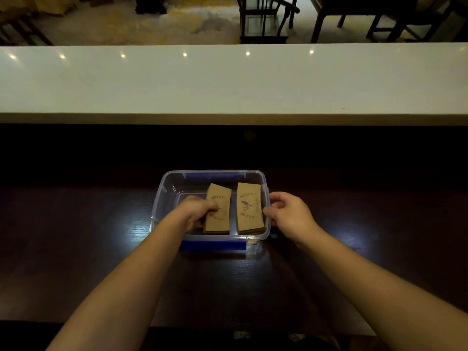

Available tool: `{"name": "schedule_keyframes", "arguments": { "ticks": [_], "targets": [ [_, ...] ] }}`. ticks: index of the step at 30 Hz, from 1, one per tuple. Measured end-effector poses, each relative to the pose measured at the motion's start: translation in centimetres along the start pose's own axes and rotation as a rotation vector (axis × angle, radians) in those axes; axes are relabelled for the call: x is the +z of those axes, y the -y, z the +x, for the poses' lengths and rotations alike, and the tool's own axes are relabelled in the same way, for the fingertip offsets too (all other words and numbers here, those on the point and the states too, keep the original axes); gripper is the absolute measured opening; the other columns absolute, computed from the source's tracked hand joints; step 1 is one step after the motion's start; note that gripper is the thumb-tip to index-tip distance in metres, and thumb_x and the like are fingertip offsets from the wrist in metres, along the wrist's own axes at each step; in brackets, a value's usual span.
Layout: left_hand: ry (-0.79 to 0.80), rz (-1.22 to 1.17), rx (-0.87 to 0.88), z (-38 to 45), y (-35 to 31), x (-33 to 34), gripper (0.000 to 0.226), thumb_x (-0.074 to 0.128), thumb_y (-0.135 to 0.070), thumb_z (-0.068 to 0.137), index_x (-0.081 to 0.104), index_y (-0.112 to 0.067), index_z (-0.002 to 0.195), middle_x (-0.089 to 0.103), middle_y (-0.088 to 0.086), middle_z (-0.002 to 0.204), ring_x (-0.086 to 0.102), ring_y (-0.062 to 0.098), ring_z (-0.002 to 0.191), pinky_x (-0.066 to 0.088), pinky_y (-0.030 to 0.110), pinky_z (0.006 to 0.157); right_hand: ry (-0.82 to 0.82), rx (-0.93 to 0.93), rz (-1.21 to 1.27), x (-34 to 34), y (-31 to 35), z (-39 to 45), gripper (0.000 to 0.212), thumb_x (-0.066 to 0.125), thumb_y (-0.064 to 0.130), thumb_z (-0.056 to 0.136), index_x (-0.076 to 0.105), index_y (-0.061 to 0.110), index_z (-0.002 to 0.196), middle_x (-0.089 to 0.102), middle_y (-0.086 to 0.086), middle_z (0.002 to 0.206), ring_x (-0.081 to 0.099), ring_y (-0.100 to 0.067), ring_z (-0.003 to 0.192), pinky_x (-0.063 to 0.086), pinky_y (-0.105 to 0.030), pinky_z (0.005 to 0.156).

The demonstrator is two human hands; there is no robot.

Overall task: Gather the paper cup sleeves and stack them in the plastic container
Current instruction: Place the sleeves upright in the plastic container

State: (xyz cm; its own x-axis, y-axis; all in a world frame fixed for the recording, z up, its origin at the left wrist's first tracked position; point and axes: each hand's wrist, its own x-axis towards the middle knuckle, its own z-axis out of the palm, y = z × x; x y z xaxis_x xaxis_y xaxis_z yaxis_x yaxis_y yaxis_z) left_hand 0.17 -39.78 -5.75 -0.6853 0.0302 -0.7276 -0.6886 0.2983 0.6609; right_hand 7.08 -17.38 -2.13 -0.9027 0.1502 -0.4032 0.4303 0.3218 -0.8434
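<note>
Dark counter (76, 236), plastic container (162, 188) frame centre, two sleeve stacks (249, 206) inside. Left hand (196, 211) pinching left stack; right hand (288, 214) loose, empty at right wall. Square edges, press flat before letting go.

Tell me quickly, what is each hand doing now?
Left hand: inside the container, fingers closed on the left stack of sleeves.
Right hand: half open at the container's right wall, holding nothing.
</note>
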Motion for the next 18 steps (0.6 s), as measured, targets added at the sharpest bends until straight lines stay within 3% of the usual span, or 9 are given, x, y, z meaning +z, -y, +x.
{"name": "schedule_keyframes", "arguments": {
  "ticks": [2, 6, 11, 14, 18],
  "targets": [
    [-0.014, 0.024, 0.023, 0.0, -0.3, 0.5, 0.020, 0.065, -0.019, 0.086, 0.059, -0.013, 0.104, 0.069, 0.009, 0.095, 0.067, 0.022, 0.083, 0.054, 0.034, 0.063, -0.006, -0.001, 0.014, 0.1, -0.1, -0.1, 0.037, 0.066, 0.011, 0.086, 0.062, 0.017, 0.123, 0.069, -0.005, 0.094, 0.069, -0.021, 0.089, 0.059, -0.046, 0.084],
    [-0.047, 0.123, 0.064, -0.2, -0.8, 1.4, 0.030, 0.068, -0.021, 0.084, 0.058, -0.011, 0.110, 0.069, 0.007, 0.094, 0.066, 0.016, 0.076, 0.048, 0.025, 0.050, -0.024, -0.012, 0.023, 0.2, -0.2, -0.2, 0.035, 0.066, 0.013, 0.086, 0.062, 0.020, 0.120, 0.068, -0.004, 0.092, 0.069, -0.021, 0.087, 0.059, -0.046, 0.082],
    [-0.049, 0.099, 0.073, -0.3, -0.5, 1.8, 0.037, 0.068, -0.014, 0.084, 0.055, -0.003, 0.118, 0.068, 0.014, 0.107, 0.066, 0.020, 0.082, 0.051, 0.028, 0.055, -0.024, -0.011, 0.038, 0.3, -0.3, -0.3, 0.037, 0.066, 0.013, 0.086, 0.061, 0.020, 0.122, 0.068, -0.002, 0.091, 0.070, -0.020, 0.086, 0.060, -0.045, 0.081],
    [-0.038, 0.087, 0.073, -0.3, -0.6, 2.0, 0.029, 0.066, -0.012, 0.086, 0.057, -0.004, 0.112, 0.067, 0.010, 0.094, 0.065, 0.017, 0.075, 0.051, 0.029, 0.055, -0.037, -0.014, 0.042, 0.4, -0.3, -0.3, 0.035, 0.066, 0.012, 0.086, 0.064, 0.021, 0.120, 0.069, -0.003, 0.089, 0.070, -0.022, 0.087, 0.059, -0.047, 0.082],
    [-0.060, 0.118, 0.078, -0.1, -0.6, 2.3, 0.013, 0.066, -0.015, 0.086, 0.058, -0.011, 0.095, 0.066, 0.009, 0.093, 0.064, 0.018, 0.076, 0.052, 0.031, 0.060, -0.056, -0.032, 0.039, 0.6, -0.4, -0.4, 0.033, 0.065, 0.013, 0.086, 0.067, 0.026, 0.117, 0.072, -0.005, 0.090, 0.070, -0.022, 0.087, 0.059, -0.047, 0.082]
  ]
}}
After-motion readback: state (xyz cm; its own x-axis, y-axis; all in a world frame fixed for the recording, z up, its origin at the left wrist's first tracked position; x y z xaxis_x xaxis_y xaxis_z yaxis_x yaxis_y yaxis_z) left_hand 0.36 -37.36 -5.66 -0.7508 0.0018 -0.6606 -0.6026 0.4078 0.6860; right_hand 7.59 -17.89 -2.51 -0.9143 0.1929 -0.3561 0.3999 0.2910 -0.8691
